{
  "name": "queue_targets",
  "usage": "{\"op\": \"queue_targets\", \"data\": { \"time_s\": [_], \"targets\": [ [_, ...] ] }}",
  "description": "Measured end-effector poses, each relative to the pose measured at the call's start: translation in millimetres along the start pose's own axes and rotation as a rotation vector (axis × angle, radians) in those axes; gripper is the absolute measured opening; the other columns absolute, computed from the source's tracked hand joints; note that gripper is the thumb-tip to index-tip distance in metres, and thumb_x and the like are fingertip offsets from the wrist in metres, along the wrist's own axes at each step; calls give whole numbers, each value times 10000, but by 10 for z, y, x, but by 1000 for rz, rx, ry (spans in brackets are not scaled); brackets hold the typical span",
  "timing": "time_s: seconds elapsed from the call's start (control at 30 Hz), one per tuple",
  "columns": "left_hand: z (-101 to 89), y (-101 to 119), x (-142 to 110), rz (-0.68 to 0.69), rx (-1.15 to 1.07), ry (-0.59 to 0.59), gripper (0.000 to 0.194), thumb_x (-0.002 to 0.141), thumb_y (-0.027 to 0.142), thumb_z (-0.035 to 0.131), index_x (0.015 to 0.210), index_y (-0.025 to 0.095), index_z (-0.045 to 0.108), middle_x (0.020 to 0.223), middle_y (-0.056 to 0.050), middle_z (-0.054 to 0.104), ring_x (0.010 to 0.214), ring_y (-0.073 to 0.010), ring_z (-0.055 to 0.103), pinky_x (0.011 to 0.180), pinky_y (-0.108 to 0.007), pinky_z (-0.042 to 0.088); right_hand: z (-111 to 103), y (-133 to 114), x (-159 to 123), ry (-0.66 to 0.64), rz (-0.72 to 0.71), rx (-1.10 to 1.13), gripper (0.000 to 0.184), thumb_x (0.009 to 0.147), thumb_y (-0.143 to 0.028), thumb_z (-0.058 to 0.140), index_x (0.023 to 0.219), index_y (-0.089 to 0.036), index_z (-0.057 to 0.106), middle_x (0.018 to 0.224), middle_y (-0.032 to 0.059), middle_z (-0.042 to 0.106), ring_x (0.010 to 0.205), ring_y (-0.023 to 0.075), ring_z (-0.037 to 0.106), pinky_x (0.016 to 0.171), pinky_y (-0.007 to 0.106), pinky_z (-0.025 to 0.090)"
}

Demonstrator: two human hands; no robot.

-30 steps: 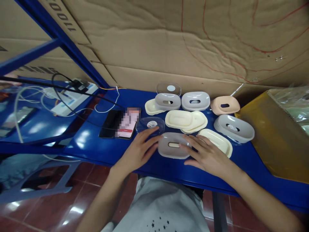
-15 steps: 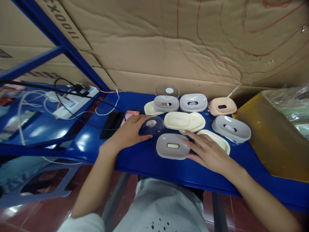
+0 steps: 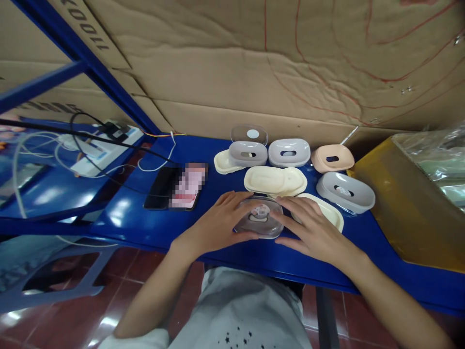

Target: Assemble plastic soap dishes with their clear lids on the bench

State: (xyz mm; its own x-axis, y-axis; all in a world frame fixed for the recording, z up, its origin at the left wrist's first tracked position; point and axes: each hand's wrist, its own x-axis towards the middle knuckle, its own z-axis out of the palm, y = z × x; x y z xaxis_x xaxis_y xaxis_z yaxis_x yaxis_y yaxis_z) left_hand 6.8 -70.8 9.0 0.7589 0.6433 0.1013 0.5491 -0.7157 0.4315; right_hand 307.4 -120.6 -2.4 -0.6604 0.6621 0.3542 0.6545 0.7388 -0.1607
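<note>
The clear, rounded-oblong plastic lid (image 3: 268, 227), with a round white printed sticker (image 3: 260, 210), lies over a shallow grey plastic dish (image 3: 267, 237) near the front edge of the glossy blue table (image 3: 121, 208). The lid's outline roughly matches the dish's; whether it is seated all round cannot be told.

The left hand (image 3: 214, 225) is half open, its thumb at the near left side and its fingers curved over the far left side, apparently holding the lid. The right hand (image 3: 316, 232) is loosely spread, fingertips at the right side; whether they grip or only touch, I cannot tell.

The step in hand looks like lining up lid and dish. From here, the work seems to call for squaring the 2 rims, then light, even pressure from both sides, so that neither end rides up.

Just beside the right hand is a cream oblong tray (image 3: 336, 219). Behind the lid lie overlapping cream oval trays (image 3: 265, 179). Farther back are 2 pale grey slotted dishes (image 3: 288, 157), and to the right a peach slotted dish (image 3: 333, 166) and a grey dish with a sticker (image 3: 348, 199).

To the left lie 2 phones (image 3: 158, 191), 1 with its screen lit.
</note>
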Motion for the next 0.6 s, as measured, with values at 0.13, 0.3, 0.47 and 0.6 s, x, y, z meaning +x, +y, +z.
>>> {"op": "queue_targets", "data": {
  "time_s": [0.13, 0.3, 0.47, 0.6],
  "targets": [
    [36, 3, 4, 7, 12, 3, 714, 992, 556, 767, 1609, 357, 469, 1688, -126, 474, 1562, -355, 465, 1277, -597, 414, 52, 10, -7, -38, -16, -22, 566, 1060, -419, 682, 1573, -216, 554, 1599, 174, 601, 1476, 351, 562, 1166, 584, 507],
    [104, 28, -25, 54, 87, 36, 726, 1006, 546, 751, 1622, 309, 450, 1692, -164, 461, 1583, -365, 444, 1299, -619, 384, 63, 0, 13, -74, -23, -57, 576, 1079, -400, 655, 1610, -226, 519, 1609, 155, 599, 1485, 345, 552, 1166, 570, 502],
    [183, 20, -60, 74, 115, 57, 738, 1058, 543, 669, 1685, 306, 359, 1740, -180, 387, 1622, -372, 384, 1291, -622, 405, 67, 2, 6, -80, -31, -59, 558, 1089, -375, 635, 1614, -222, 521, 1604, 146, 610, 1482, 336, 559, 1176, 563, 495],
    [253, 19, -94, 75, 136, 50, 832, 1059, 557, 658, 1738, 300, 252, 1804, -180, 260, 1666, -377, 293, 1306, -619, 388, 78, 1, -6, -98, -31, -60, 591, 1085, -352, 641, 1641, -220, 490, 1632, 147, 584, 1498, 340, 548, 1174, 572, 501]
  ]
}}
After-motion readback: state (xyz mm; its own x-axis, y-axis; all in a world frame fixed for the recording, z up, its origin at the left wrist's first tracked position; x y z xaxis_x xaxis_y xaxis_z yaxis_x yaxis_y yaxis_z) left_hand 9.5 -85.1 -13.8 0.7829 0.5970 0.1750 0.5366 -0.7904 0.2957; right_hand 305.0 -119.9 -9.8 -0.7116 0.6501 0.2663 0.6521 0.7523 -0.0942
